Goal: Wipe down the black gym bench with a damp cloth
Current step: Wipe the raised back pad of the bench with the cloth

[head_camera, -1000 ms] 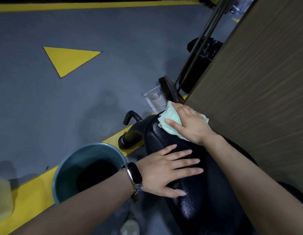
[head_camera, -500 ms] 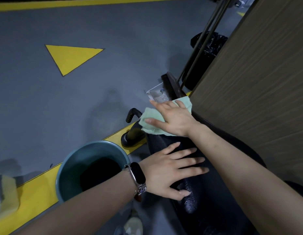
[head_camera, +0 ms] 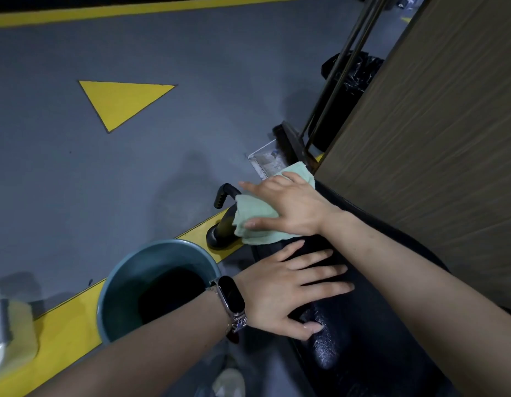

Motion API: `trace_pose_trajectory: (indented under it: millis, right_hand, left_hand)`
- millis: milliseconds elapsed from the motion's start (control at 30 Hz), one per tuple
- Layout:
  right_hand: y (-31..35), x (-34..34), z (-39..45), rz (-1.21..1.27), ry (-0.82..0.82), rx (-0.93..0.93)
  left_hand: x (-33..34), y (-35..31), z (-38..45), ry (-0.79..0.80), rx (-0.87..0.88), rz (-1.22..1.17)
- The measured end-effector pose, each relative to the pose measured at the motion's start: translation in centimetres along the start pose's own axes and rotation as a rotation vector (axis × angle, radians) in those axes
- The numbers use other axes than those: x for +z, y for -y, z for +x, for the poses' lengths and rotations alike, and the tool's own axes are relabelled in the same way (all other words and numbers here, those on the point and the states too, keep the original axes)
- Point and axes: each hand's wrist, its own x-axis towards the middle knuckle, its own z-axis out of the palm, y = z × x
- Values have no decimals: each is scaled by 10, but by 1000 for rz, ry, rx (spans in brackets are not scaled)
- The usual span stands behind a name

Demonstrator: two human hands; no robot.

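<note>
The black gym bench runs from the lower right up toward the middle, its padded top shiny. A pale green cloth lies over the bench's far end. My right hand presses flat on the cloth with straight, spread fingers. My left hand, a black watch on its wrist, rests flat on the bench pad just below the cloth, fingers spread.
A teal bucket stands on the floor left of the bench, on a yellow floor stripe. The bench's black foot and handle stick out beyond the cloth. A wooden panel rises on the right. A black bin and metal rods stand behind.
My right hand has slid the cloth leftward across the bench's far end, then stayed near its left edge. My left hand has kept its place on the pad.
</note>
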Motion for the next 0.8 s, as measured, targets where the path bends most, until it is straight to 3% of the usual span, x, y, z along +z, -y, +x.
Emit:
trace_pose_trajectory:
  millis: [233,600,800]
  right_hand:
    - [-14,-6,-2,25,0,129]
    - [21,9,5,-55,1,-11]
    - [-2,7,-3,14,-84,42]
  left_hand:
    - [-3,-1,0,35,-9,-11]
    - [1,0,0,-45,11,42]
    - [-3,4,1,49,7,17]
